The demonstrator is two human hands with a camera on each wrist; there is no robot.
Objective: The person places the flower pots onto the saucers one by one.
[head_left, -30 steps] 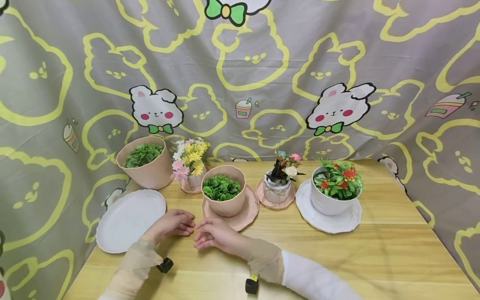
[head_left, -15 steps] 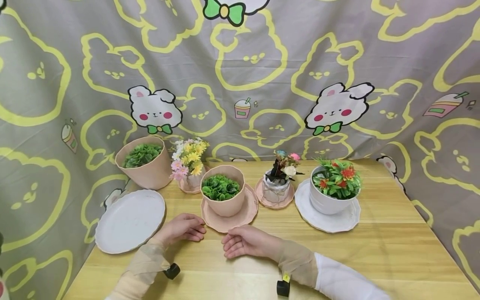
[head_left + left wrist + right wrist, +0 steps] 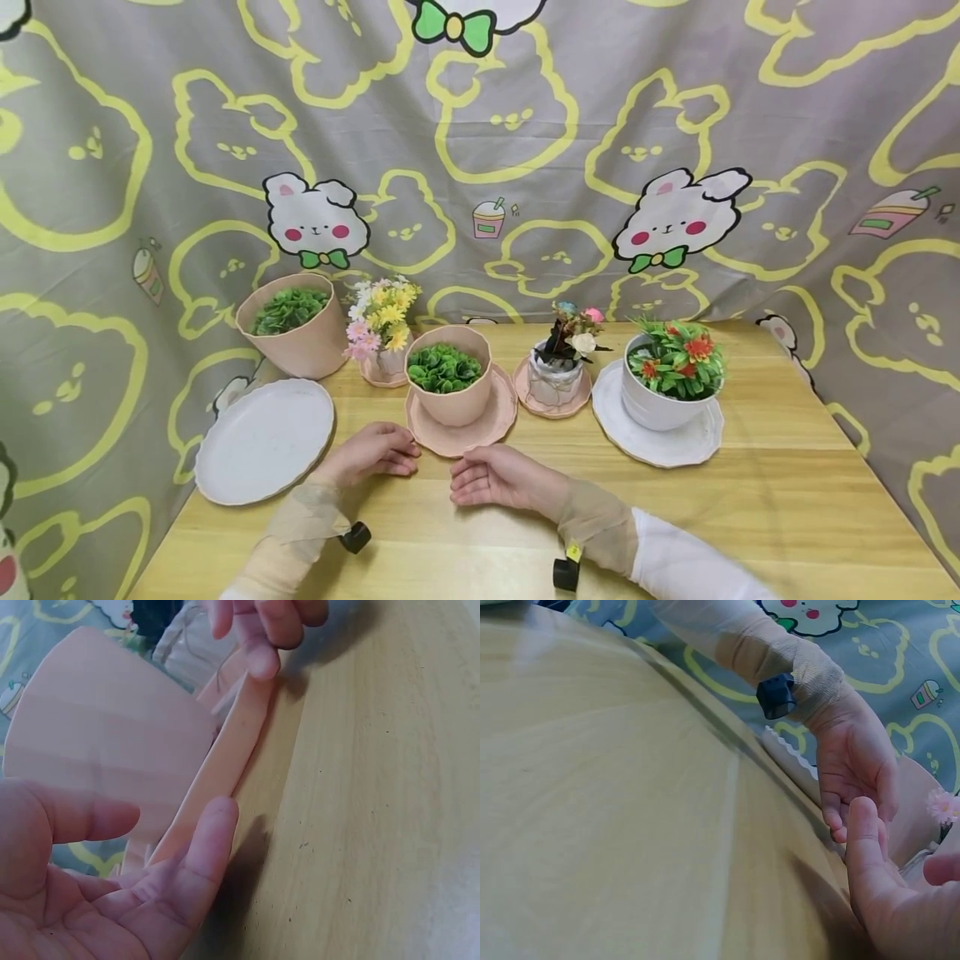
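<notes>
A pink pot [image 3: 453, 400] of green leaves stands on a pink scalloped saucer [image 3: 487, 427] in mid-table. At the saucer's front left, my left hand [image 3: 372, 454] has its fingertips by the rim, fingers loosely extended. My right hand [image 3: 510, 479] lies at the front right edge, palm turned inward, fingers relaxed. In the left wrist view, fingertips of my left hand [image 3: 135, 892] meet the saucer's edge [image 3: 238, 742], and those of my right hand [image 3: 266, 630] reach its other end. Neither hand grips anything. The right wrist view hides most of the saucer behind the fingers.
On the left are a white plate [image 3: 262, 442] and a larger pink pot [image 3: 307, 346]. Daisies [image 3: 384, 312] stand behind. To the right are a small wrapped flower pot [image 3: 553, 383] and a white pot [image 3: 660, 408] on a white plate [image 3: 682, 448]. A patterned curtain [image 3: 540, 192] surrounds the table.
My right hand has moved rightward and my left hand slightly rightward, toward the saucer's front rim. Since half a second ago, the saucer and its pot have slid slightly away from me.
</notes>
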